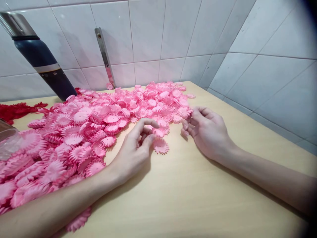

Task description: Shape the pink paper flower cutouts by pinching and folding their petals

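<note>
A wide heap of pink fringed discs (112, 117) covers the left and back of the pale table. My left hand (138, 142) is at the heap's front edge, fingers curled, with index finger and thumb apart. Just beyond its thumb tip lies a pink disc (160, 146); whether the thumb touches it is unclear. My right hand (204, 129) is to the right of the heap, thumb and index finger pressed together at a pink disc on the edge. What that pinch holds, if anything, is hidden by the fingers.
A dark blue bottle (48, 62) with a steel cap stands at the back left. Red pieces (18, 110) and a clear container (7, 140) are at the far left. A metal strip (105, 58) is fixed to the tiled wall (148, 33) behind the wooden table (198, 198).
</note>
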`<state>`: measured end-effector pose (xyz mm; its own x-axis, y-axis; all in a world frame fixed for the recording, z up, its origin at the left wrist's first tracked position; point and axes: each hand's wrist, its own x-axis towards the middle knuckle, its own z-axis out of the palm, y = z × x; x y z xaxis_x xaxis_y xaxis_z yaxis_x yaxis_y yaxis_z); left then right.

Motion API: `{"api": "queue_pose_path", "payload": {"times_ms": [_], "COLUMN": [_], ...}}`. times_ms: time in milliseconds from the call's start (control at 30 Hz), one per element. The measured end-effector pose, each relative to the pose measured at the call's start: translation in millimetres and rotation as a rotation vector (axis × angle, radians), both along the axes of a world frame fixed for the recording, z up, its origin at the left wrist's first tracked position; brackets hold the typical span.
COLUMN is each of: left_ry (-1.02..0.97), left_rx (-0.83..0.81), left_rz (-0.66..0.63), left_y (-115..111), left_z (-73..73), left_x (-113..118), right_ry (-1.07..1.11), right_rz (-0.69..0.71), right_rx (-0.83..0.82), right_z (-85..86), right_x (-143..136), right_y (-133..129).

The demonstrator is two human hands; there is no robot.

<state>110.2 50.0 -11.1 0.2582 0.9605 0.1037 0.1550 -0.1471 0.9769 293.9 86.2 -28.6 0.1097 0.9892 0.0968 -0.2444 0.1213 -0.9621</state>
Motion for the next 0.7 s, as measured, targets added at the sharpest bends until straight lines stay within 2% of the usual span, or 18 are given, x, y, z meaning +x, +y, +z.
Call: {"api": "queue_pose_path", "payload": {"times_ms": [200,333,467,700], "left_ry": [-0.037,-0.032,-0.043,-0.023], "left_rx": [-0.126,-0.082,-0.062,-0.065], "left_rz": [0.129,0.115,0.075,0.167], "left_y": [3,2,1,3], "left_z": [8.4,10.3,5.5,2.7], "left_x": [2,2,1,1], "right_ry": [-0.16,-0.121,-0.179,-0.186], "right_rz": [0.103,0.129,0.112,0.199], "right_rx": [0.095,0.103,0.127,0.123], "right_z": [9.3,7.2,2.3,6.2], "right_x": [-6,-3,0,0], "right_y": [-15,-15,-10,-13]}}
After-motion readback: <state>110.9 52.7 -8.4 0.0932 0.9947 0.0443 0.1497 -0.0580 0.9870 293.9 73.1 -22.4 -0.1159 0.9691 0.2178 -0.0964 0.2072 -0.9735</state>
